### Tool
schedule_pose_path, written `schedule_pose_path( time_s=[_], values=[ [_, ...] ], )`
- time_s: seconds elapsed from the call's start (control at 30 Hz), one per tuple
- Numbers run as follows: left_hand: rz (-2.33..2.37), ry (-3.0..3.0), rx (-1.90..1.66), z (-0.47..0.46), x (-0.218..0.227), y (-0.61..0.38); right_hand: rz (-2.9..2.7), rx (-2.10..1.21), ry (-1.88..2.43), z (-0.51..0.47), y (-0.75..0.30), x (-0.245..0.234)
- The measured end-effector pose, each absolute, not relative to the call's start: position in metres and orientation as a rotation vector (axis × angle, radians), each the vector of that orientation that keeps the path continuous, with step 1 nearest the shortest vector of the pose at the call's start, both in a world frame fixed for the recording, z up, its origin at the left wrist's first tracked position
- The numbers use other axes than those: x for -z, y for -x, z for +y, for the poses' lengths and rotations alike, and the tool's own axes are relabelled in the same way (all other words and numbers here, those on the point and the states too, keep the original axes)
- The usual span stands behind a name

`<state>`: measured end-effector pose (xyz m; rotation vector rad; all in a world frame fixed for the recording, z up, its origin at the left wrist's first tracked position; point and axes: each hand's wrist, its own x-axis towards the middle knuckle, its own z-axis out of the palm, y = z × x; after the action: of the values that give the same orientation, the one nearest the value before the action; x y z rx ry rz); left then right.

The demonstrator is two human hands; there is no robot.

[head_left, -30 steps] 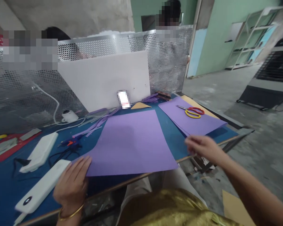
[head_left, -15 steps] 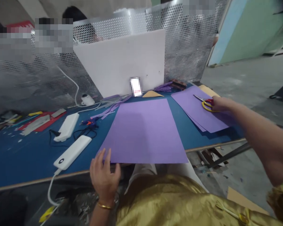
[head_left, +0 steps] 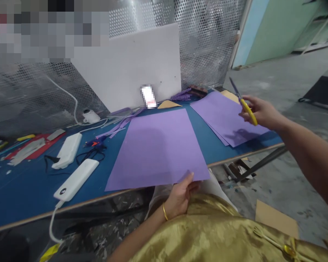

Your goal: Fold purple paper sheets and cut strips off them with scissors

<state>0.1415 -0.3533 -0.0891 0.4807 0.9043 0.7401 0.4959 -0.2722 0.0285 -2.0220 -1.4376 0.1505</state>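
A large purple paper sheet (head_left: 158, 149) lies flat on the blue table (head_left: 30, 189), its near edge hanging over the table's front edge. My left hand (head_left: 182, 196) pinches that near edge by its right corner, thumb on top. My right hand (head_left: 258, 112) is raised above a stack of purple sheets (head_left: 218, 116) at the right, closed on yellow-handled scissors (head_left: 243, 102) whose blades point up and away.
Two white power banks (head_left: 76, 179) (head_left: 67, 150) with cables lie at the left, next to a blue glue gun (head_left: 94, 143). A white board (head_left: 131, 69) leans on the perforated metal screen (head_left: 207, 40) behind. Purple strips (head_left: 117, 125) and a tan triangle (head_left: 168, 104) lie near it. Concrete floor lies to the right.
My right hand has lifted the scissors off the purple stack. My left hand slid right along the sheet's near edge to its right corner.
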Motion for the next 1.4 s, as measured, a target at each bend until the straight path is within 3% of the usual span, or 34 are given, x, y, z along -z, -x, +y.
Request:
schedule_pose_path(
  time_s=[0.2,0.33,0.67,1.4],
  values=[
    [1.011,-0.429,-0.86,-0.359,0.086,-0.144,-1.244,-1.32,1.475,-0.348,-0.439,-0.017],
    [1.076,-0.427,-0.993,-0.37,0.088,-0.119,-1.284,-1.693,1.407,-0.387,-0.41,0.002],
    [0.992,-0.461,-0.807,-0.372,0.078,-0.134,-1.771,-1.85,1.2,-0.386,-0.421,0.041],
    [1.017,-0.558,-0.926,-0.372,0.07,-0.135,-2.146,-1.753,1.142,-0.369,-0.386,0.015]
  ],
)
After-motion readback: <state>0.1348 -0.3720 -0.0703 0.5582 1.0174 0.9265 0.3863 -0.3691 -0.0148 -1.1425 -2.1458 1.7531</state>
